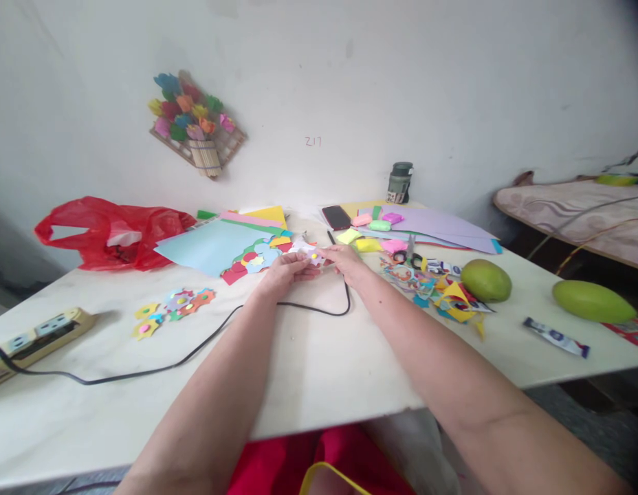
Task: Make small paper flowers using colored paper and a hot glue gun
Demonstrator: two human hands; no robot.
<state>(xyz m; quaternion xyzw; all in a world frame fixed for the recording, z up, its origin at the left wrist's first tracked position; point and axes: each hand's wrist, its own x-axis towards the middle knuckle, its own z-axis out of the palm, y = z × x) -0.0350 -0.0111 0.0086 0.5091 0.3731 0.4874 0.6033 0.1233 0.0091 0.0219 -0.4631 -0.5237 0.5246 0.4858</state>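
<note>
Between my two hands is a pale lilac paper flower [315,256] with a yellow centre. My left hand [290,269] has its fingers closed on the flower's left side. On the right edge of the same flower, my right hand [344,262] pinches with thumb and finger. Just left of my left hand lie cut paper shapes [254,260] in red, green and blue. Finished-looking paper flowers [182,302] in several colours lie farther left on the white table [329,364].
A black cable [195,356] crosses the table from a power strip [40,337]. At right are scissors [410,256], paper scraps [453,295], two green fruits [487,280] and a glue tube [556,337]. Behind are a phone [336,218], coloured sheets [437,223], a bottle [400,183] and a red bag [113,234].
</note>
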